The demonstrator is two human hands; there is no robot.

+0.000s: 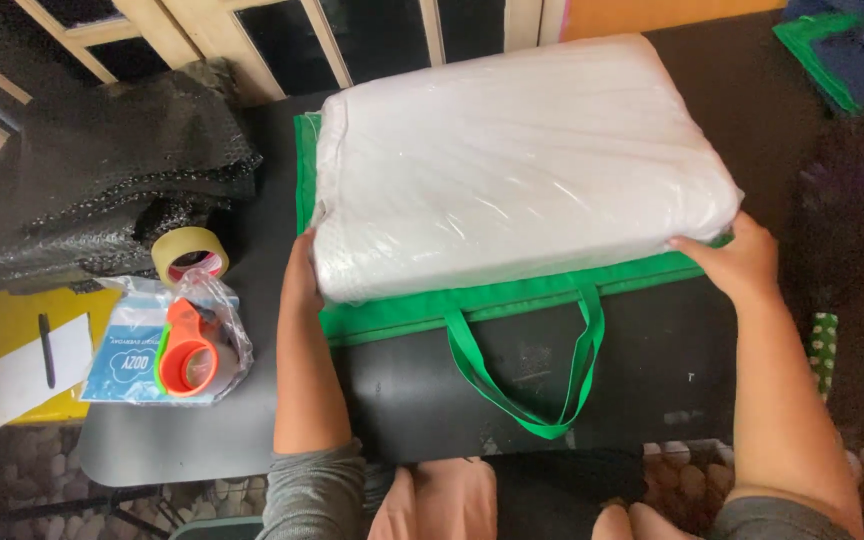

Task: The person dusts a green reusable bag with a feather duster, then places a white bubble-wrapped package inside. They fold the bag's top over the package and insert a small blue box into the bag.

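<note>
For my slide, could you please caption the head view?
Both hands grip a plastic-wrapped white pillow atop a green fabric bag.

Packing workspace: tape rolls point(190, 255), bubble wrap point(92, 170)

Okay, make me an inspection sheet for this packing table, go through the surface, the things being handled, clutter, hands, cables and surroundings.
Surface: dark grey table, rounded near corner, mostly covered.
Job's things: white pillow in clear plastic wrap lying on a flat green bag; the bag's handle loop hangs toward the person.
Clutter: roll of clear tape, orange tape dispenser on a plastic pouch, black bubble wrap, white paper with a black pen on a yellow sheet.
Hands: left hand against the pillow's left near corner; right hand at its right near corner.
Cables: nothing seen.
Surroundings: wooden-framed glass panels behind, pebbled floor below, another green bag at top right.
</note>
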